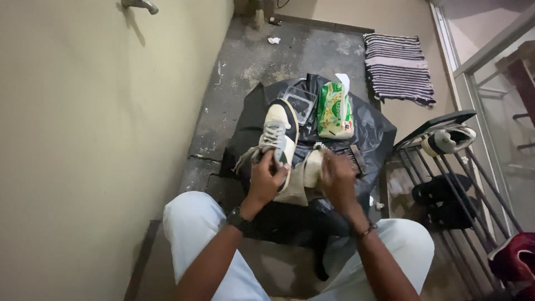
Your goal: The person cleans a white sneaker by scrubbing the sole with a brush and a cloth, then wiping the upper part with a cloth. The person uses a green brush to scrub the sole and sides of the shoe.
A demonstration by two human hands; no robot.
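My left hand (266,179) grips a cream and black sneaker (278,135) by its heel end, holding it toe-forward above a black plastic sheet (374,134). Grey laces hang loose from the shoe's left side. My right hand (337,179) is closed around a pale cloth or sponge (310,169) right beside the shoe. A dark brush (353,156) lies just past my right hand on the sheet. A beige cloth (293,194) lies under both hands. I sit with both knees in light trousers at the bottom of the view.
A green wipes pack (335,110) and a clear plastic container (301,102) lie on the sheet beyond the shoe. A metal shoe rack (446,184) with several shoes stands at the right. A striped mat (398,68) lies at the back; a wall runs along the left.
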